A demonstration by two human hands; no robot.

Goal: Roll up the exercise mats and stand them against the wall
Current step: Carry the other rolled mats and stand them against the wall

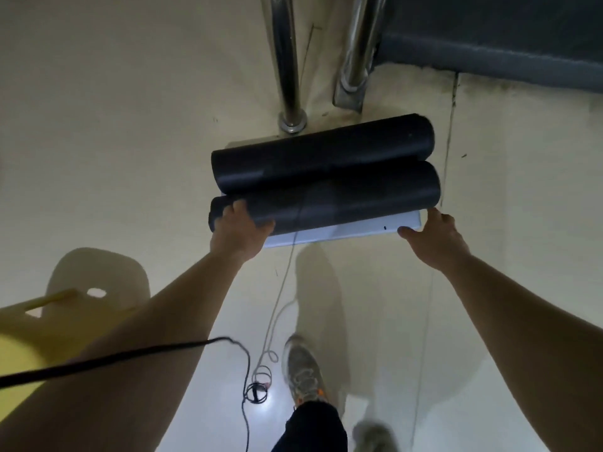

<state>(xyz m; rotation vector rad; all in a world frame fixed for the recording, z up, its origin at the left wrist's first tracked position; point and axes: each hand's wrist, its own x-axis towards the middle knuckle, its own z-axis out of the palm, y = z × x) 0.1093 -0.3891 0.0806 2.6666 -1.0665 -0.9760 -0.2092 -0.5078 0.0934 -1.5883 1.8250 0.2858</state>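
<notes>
— Pale cream floor [98,109] all round, glossy near the bottom, catching a bright glare.

— Two shiny metal posts [287,60] rising at the top, and a dark grey wall [505,37] beside them, up right.

— Yellow plastic chair [39,327] at the left edge, throwing its shadow. Black cable [130,357] and thin white cord [277,308] trailing across the floor. Dim light overall.

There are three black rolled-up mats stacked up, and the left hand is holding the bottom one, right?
Not quite. The head view shows two black rolled mats, not three: the upper mat and the lower mat. The left hand does grip the lower one at its end.
</notes>
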